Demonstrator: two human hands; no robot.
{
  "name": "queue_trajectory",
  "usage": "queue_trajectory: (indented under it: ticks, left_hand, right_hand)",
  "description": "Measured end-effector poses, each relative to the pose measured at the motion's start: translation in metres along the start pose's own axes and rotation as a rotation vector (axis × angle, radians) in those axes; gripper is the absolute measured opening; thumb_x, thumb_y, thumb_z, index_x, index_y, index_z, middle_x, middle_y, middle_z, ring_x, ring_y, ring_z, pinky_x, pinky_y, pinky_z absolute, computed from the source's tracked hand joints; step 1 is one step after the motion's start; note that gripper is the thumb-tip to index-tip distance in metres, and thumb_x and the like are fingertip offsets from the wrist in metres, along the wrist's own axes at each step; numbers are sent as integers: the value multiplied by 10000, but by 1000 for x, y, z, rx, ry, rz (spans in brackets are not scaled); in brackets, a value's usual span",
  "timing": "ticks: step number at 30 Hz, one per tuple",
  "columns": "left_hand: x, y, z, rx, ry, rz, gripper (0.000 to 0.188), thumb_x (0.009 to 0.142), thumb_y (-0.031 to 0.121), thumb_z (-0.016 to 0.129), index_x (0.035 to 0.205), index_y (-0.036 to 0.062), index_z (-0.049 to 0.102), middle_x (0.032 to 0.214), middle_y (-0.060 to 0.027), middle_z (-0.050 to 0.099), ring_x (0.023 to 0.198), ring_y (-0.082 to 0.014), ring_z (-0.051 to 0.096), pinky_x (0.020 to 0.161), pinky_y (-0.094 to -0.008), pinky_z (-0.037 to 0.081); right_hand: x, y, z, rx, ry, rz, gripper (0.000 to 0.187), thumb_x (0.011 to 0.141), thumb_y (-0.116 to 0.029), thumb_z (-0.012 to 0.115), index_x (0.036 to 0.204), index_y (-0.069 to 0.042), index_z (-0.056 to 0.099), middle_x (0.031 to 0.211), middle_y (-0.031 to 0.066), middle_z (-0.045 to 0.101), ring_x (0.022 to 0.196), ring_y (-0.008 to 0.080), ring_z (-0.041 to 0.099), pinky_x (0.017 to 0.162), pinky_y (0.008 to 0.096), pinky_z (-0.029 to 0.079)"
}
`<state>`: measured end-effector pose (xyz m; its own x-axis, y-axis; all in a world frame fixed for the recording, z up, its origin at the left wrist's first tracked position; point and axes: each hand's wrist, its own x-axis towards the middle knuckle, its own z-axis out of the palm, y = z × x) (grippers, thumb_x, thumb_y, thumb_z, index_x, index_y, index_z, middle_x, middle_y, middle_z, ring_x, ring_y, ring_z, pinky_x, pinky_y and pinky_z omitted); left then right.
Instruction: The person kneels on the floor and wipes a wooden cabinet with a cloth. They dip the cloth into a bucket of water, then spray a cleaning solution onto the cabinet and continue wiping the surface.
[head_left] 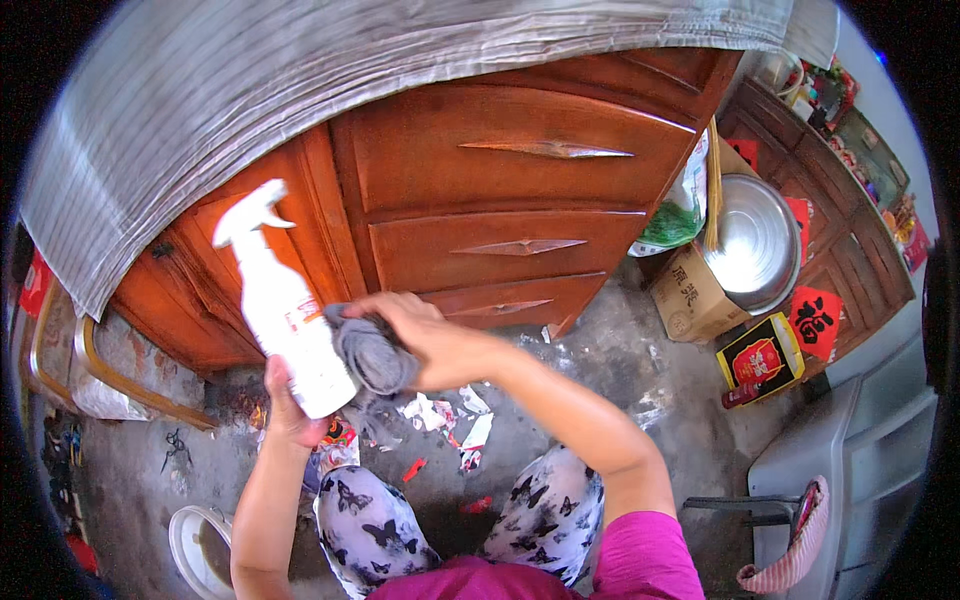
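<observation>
A white spray bottle (275,305) with a trigger head leans to the upper left, held up in front of the wooden cabinet. My left hand (288,412) is closed round its lower end, the thumb along the near side. Against the bottle's right side, my right hand (425,345) grips a bunched grey cloth (375,352). Some of its fingertips are hidden behind the cloth. Beyond both hands stands the reddish-brown cabinet (420,170) with several drawers, its top draped with a pale striped cloth (300,75).
Torn paper scraps (475,430) litter the concrete floor by my knees. A white bucket (200,550) stands at lower left. On the right are a cardboard box (695,300), a metal basin (755,245), a black-and-yellow box (762,358) and a grey plastic chair (830,470).
</observation>
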<state>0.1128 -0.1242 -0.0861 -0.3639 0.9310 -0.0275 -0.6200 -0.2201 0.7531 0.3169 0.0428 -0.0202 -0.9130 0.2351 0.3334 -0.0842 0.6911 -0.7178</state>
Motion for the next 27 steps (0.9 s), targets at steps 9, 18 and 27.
queue_trajectory:
  ticks: [9,18,27]
  left_hand:
    - [22,-34,38,764,-210,-59,916,765,398,894,1443,-45,465,1387,-156,572,1284,-247,553,1085,-389,439]
    - [18,-44,46,531,-432,-260,832,778,521,845,1340,-37,589,1284,-141,638,1225,-256,586,1051,-404,466]
    - [12,-49,63,1667,-96,599,772,612,511,939,1087,-15,632,1110,-200,535,1055,-391,610,720,-471,579]
  right_hand:
    - [-48,-9,-20,385,652,345,790,887,-225,833,1522,-63,392,1423,153,518,1240,247,570,1031,415,512]
    - [-17,-15,20,872,941,421,747,919,-228,812,1505,1,408,1398,146,579,1269,208,561,1093,355,451]
    - [-1,-6,46,628,1196,388,711,928,-70,769,1515,-8,372,1424,130,503,1153,194,622,966,347,533]
